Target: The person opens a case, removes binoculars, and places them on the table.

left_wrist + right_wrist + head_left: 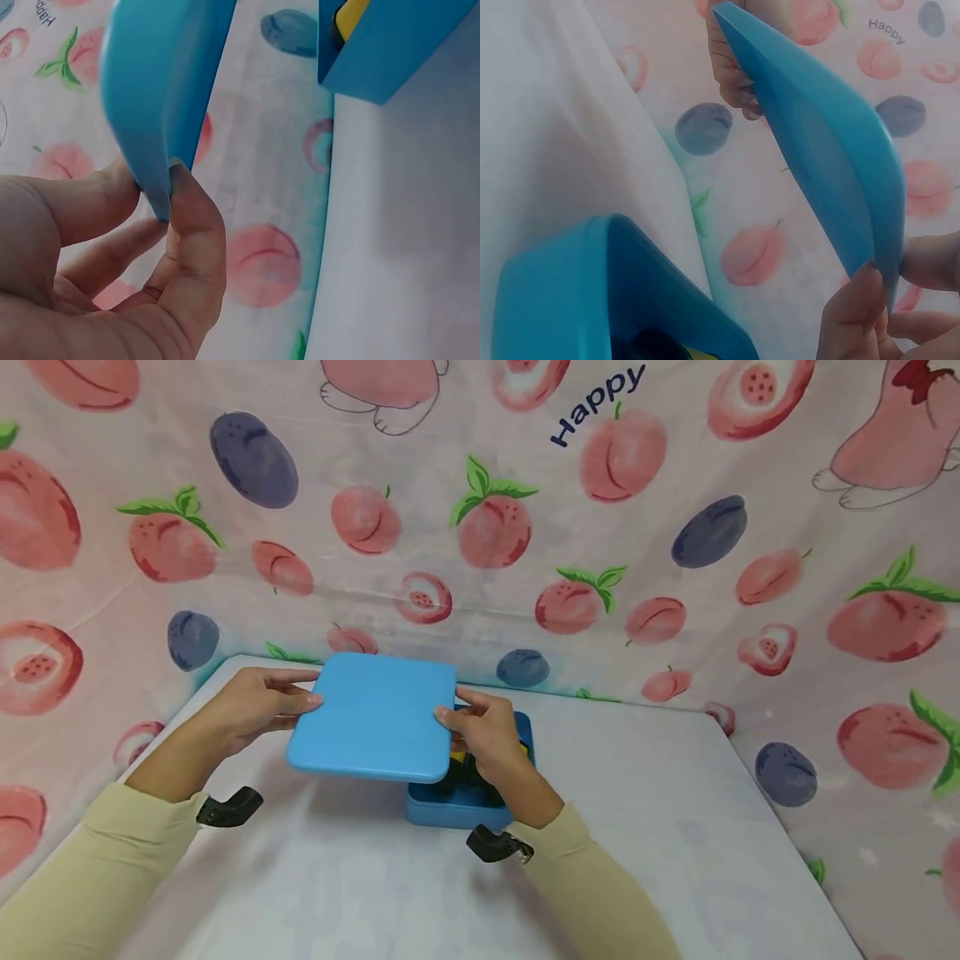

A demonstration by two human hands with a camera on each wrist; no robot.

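Observation:
Both hands hold a flat blue lid [375,718] above the table, tilted, over the left part of a blue box. My left hand [258,706] pinches its left edge, and in the left wrist view thumb and fingers grip the lid's rim [161,97]. On the opposite edge my right hand [483,731] pinches the lid [832,142] between thumb and fingers. The blue box [457,814] stands uncovered on the table, partly hidden by lid and right hand. Dark and yellow items [457,772] lie inside it; their kind cannot be made out.
A white-covered table [637,843] lies under the hands. Behind it hangs a fruit-printed cloth [465,627], close to the table's far edge. Each wrist carries a black camera mount, one by the left sleeve [142,827] and one by the right sleeve [592,868].

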